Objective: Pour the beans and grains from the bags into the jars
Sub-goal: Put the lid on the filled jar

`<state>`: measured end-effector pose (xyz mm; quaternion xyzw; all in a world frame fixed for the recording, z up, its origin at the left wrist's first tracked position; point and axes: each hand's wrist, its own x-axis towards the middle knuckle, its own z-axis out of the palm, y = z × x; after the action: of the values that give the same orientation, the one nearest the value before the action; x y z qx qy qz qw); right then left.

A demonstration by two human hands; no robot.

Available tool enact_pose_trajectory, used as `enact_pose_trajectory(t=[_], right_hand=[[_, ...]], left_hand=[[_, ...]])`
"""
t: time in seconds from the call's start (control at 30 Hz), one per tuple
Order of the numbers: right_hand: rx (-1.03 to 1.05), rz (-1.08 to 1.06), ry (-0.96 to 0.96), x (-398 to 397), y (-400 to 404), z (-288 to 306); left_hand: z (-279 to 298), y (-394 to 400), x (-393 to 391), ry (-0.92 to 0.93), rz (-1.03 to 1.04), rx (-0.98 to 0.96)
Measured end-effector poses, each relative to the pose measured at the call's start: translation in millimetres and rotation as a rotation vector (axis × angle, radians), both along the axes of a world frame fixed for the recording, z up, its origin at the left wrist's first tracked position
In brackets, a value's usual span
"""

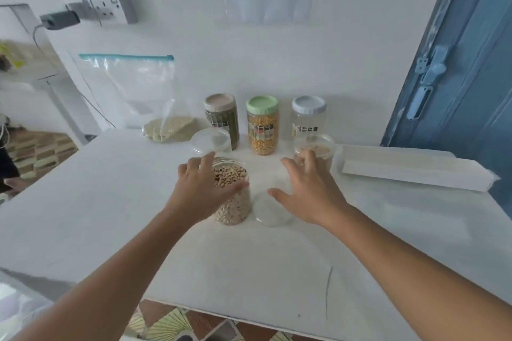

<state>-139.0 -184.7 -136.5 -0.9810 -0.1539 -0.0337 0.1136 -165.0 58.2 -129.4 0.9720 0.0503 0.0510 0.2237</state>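
Near, on white surface [110, 202]: clear plastic lid [270, 210] under right hand [307, 191], fingers spread, holding nothing. Left hand [199, 188], fingers spread, against open clear plastic jar of pale beans [232, 196]. Jar likely heavy, smooth, slippery; best gripped round wall. Far: zip bag of grain [166, 127], soft, floppy; take by corners.

Left hand [200, 188] covers the near-left rim and wall of the open bean jar [234, 202]. Right hand [307, 191] hides part of the clear lid [270, 212] and part of the tub [318, 151] behind it. Jar labels [263, 130] too blurred to read. Bench [110, 202] cut off at the right edge.
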Motion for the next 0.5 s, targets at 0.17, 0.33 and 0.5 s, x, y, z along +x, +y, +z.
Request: enact_pose_trajectory(t=[0.17, 0.33, 0.5], right_hand=[[0.004, -0.067, 0.381, -1.5, 19.9, -20.9], [0.019, -0.155, 0.448, -2.0, 30.8, -40.5], [0.233, -0.126, 0.359, 0.4, 28.5, -37.7]], left_hand=[[-15.7, 25.2, 6.7, -0.019, -0.129, -0.212], [-29.4, 44.3, 18.7, -0.055, -0.231, -0.321], [-34.9, 51.2, 28.5, -0.037, -0.3, -0.343]])
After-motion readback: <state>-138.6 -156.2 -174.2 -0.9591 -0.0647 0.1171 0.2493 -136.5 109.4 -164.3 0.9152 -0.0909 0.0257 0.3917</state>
